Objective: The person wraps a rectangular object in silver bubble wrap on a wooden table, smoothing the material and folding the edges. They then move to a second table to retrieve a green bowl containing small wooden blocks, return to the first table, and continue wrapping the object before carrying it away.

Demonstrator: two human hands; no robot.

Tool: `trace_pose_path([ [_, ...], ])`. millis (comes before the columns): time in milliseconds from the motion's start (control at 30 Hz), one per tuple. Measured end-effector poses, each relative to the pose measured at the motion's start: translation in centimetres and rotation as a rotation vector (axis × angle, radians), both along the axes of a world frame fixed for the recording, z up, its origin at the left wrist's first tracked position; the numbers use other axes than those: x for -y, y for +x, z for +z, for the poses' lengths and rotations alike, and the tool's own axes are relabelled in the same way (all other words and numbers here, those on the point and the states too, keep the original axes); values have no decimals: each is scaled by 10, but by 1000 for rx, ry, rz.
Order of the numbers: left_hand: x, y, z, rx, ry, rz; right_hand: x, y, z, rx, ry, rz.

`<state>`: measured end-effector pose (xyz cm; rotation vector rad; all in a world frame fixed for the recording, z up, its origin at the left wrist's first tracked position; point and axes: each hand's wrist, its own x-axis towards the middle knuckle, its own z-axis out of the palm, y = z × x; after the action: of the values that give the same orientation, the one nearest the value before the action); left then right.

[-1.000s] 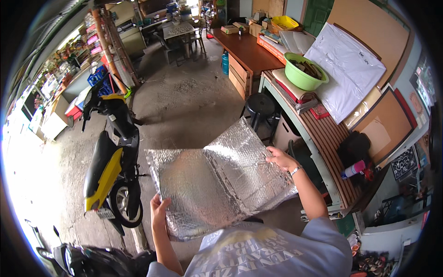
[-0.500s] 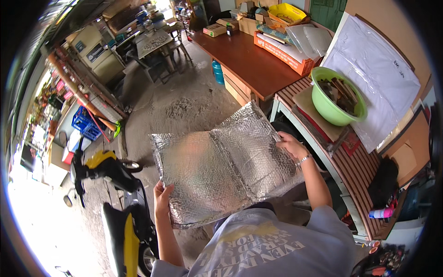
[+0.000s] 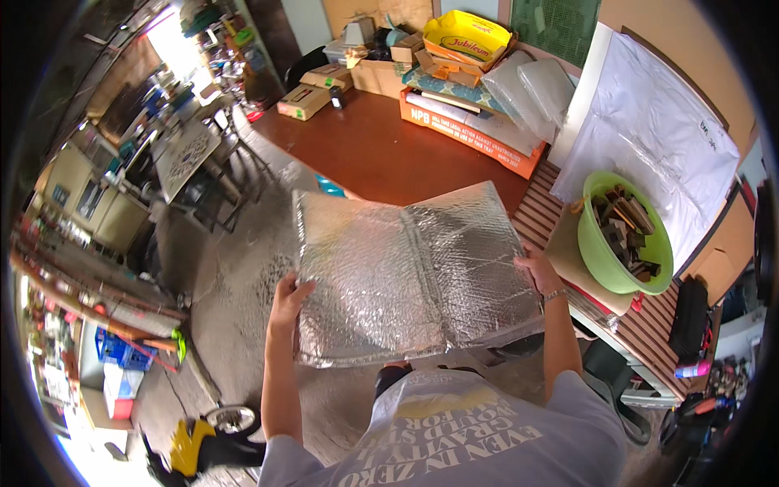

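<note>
Stretched out before me is a silver foil bubble sheet (image 3: 365,276), with a crease running down its middle. My left hand (image 3: 290,300) grips its left edge, thumb on top. At the right edge, my right hand (image 3: 537,271) pinches it, a band around the wrist; the fingers underneath are hidden. The sheet's far edge overlaps the front of the brown table (image 3: 357,150) in the view; I cannot tell whether they touch.
On the table stand small cardboard boxes (image 3: 304,101), an orange-and-white carton (image 3: 471,130) and a yellow tray (image 3: 464,36). A green basin (image 3: 588,243) of wood pieces sits on the slatted bench (image 3: 649,333) to the right. A yellow-and-black motorbike (image 3: 191,446) stands lower left.
I have moved closer to the brown table, and the motorbike has slid toward the lower left of the view. Both hands still hold the foil sheet, which now lies in front of the table.
</note>
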<state>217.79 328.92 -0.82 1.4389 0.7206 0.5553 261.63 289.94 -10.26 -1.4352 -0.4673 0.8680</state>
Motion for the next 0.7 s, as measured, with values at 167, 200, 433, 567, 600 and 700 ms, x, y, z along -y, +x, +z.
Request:
trace_pose_path([
  [167, -164, 184, -28, 1, 22, -363, -41, 31, -41, 2, -39, -296],
  [200, -195, 215, -38, -4, 59, -430, -54, 34, -50, -18, -16, -371],
  [433, -376, 370, -185, -476, 572, -388, -138, 60, -113, -85, -289, -751],
  [567, -373, 453, -242, -541, 432, -394, -115, 53, -173, -218, -345, -991],
  [600, -393, 453, -244, -598, 478, -405, -120, 45, -190, -145, -396, -1003],
  [700, -435, 489, -263, -771, 656, -407, -152, 74, -204, 278, -686, -994],
])
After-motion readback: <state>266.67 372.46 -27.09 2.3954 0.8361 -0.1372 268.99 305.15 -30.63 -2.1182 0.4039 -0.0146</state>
